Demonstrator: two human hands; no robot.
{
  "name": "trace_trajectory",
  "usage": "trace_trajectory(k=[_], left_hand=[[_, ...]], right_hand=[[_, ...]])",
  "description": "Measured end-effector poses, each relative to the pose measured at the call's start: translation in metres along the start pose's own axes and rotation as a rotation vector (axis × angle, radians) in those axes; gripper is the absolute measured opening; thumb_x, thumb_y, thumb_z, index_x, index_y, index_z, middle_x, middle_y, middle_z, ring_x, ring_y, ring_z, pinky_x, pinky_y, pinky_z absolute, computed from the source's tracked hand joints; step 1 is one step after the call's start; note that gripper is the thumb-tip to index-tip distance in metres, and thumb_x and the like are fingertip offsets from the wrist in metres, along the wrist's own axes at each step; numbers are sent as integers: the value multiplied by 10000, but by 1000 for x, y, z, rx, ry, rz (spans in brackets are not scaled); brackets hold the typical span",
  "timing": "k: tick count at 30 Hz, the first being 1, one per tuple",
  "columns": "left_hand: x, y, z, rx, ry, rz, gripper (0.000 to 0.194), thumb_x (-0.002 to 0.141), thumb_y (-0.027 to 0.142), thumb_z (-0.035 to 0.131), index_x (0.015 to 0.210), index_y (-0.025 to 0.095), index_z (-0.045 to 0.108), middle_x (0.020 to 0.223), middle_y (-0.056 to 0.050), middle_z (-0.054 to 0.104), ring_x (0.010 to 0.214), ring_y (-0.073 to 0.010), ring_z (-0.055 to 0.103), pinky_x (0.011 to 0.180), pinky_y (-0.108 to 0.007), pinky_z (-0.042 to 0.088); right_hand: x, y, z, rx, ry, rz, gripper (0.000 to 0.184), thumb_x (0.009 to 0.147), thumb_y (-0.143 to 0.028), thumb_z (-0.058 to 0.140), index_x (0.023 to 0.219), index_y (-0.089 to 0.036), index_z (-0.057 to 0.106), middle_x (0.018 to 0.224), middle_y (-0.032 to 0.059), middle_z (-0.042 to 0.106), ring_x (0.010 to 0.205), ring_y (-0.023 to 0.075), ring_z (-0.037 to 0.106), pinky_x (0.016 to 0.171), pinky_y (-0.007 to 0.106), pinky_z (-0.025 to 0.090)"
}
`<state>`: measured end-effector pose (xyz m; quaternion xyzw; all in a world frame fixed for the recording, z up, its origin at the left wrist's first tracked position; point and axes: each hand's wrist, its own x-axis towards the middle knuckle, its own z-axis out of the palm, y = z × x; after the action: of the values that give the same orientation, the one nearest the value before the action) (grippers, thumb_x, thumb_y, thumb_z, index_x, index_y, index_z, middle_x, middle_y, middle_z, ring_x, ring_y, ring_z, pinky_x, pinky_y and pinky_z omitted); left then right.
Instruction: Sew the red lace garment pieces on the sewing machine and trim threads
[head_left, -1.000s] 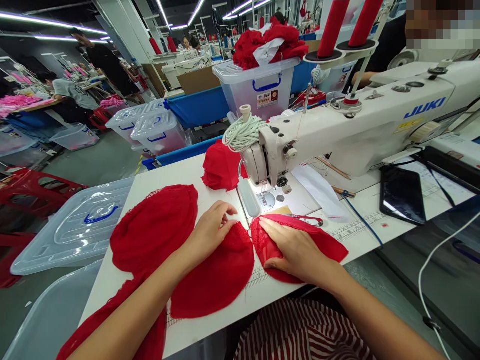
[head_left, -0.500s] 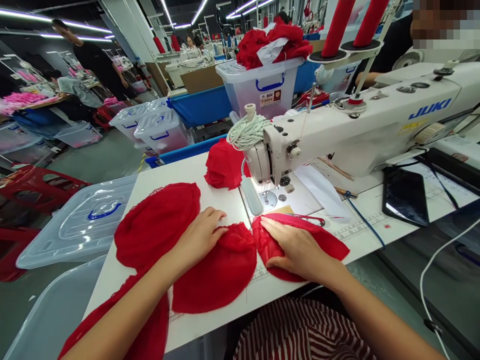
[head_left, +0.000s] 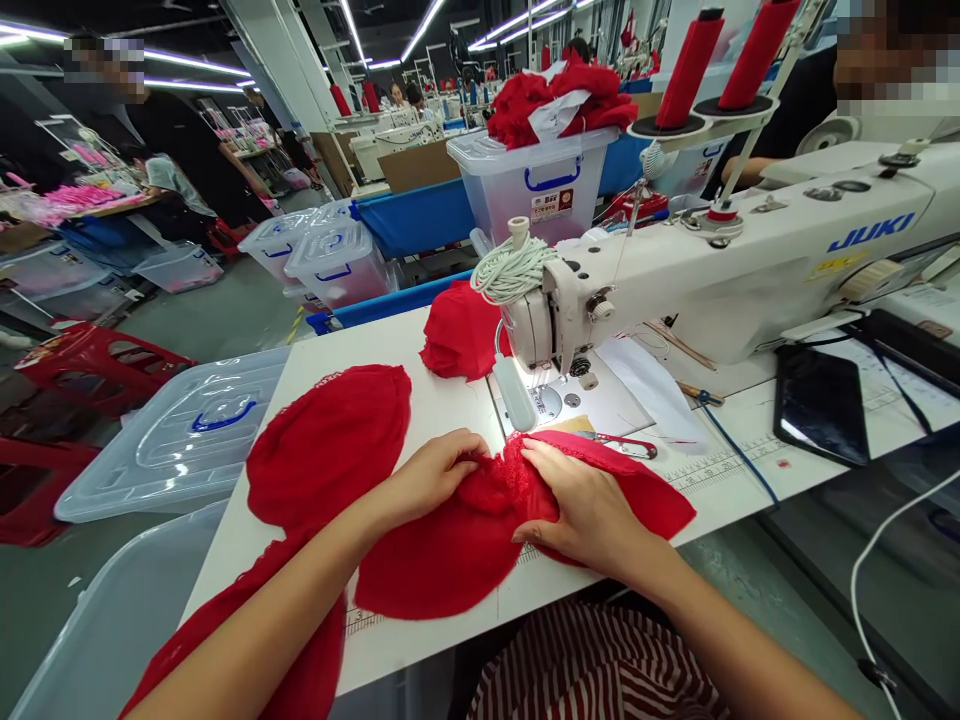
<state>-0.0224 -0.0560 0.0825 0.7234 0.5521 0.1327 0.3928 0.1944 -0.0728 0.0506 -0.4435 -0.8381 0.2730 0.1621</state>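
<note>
My left hand pinches the lace-trimmed upper edge of a red cup-shaped fabric piece, which is bunched near the fingers. Over a second red fabric piece lies my right hand, its fingers curved onto the lace and the thumb lower down. The lace edges of the two pieces meet between my hands, in front of the sewing machine. More red fabric pieces lie left of my left hand, partly under the forearm. What sits beneath my right palm is hidden.
Behind the needle area is another red bundle. Red-handled thread snips, white paper and a black phone lie to the right. Lidded plastic bins stand left of the table. Other people are in the background.
My left hand has moved right and gathered the left piece's lace edge against the right piece, closing the gap between them. My right hand stays on its piece. The view has shifted slightly.
</note>
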Motion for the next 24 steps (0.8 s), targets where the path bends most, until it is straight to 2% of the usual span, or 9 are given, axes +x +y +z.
trace_trajectory(k=[4,7,9,12,15,18,19,21,24], left_hand=[[-2,6,0,-182,-101,5,164,804,209,429,756,193,585,825,-34,651,820,-198,591,799,-344,462],[-6,10,2,-340,-133,-9,144,823,247,478,807,183,606,890,-50,675,874,-202,616,839,-353,467],[-8,12,5,-471,-101,-44,135,828,276,517,823,178,609,896,-46,665,871,-192,611,828,-340,466],[-12,14,8,-597,-15,-69,137,816,309,575,826,175,598,877,-30,637,850,-172,590,793,-303,457],[-18,15,3,-529,72,-64,243,831,373,578,1006,205,571,889,-21,623,807,-160,573,767,-302,458],[-28,15,-9,-456,-6,-19,425,826,418,595,1214,266,514,1157,-50,590,1016,-189,546,901,-331,431],[-32,15,-13,-443,-62,13,430,811,437,613,1199,265,545,1242,-55,556,1111,-207,510,956,-337,402],[-40,14,-19,-454,-168,57,405,782,493,632,1093,233,631,1274,-64,553,1180,-245,482,993,-350,380],[-53,12,-21,-621,-241,44,454,741,530,666,1061,207,658,1153,-71,641,1073,-257,571,936,-360,429]], right_hand=[[-2,-9,13,66,76,78,762,651,-499,764,1299,-206,491,1331,153,531,1221,358,484,955,510,432],[-2,-16,23,165,136,121,697,641,-433,774,1243,-191,520,1276,157,563,1191,361,499,953,520,432],[-1,-18,29,320,210,117,573,702,-331,717,1220,-183,523,1239,145,585,1170,319,522,970,489,430],[3,-23,32,709,282,63,392,783,-230,571,1171,-186,537,1176,111,626,1107,241,575,960,415,455],[5,-29,27,1155,202,70,312,811,-306,558,1102,-191,562,1091,86,673,1015,218,629,903,387,499],[4,-36,19,1500,84,119,348,752,-393,656,1027,-195,578,998,69,707,927,224,666,837,382,528],[3,-38,17,1582,58,126,362,722,-403,689,999,-197,580,964,65,715,895,226,675,811,380,535],[3,-42,14,1680,23,130,372,678,-415,733,940,-201,579,912,64,722,839,230,686,763,375,545],[6,-43,14,1713,4,126,385,660,-427,751,914,-205,565,941,83,715,852,247,685,727,379,553]])
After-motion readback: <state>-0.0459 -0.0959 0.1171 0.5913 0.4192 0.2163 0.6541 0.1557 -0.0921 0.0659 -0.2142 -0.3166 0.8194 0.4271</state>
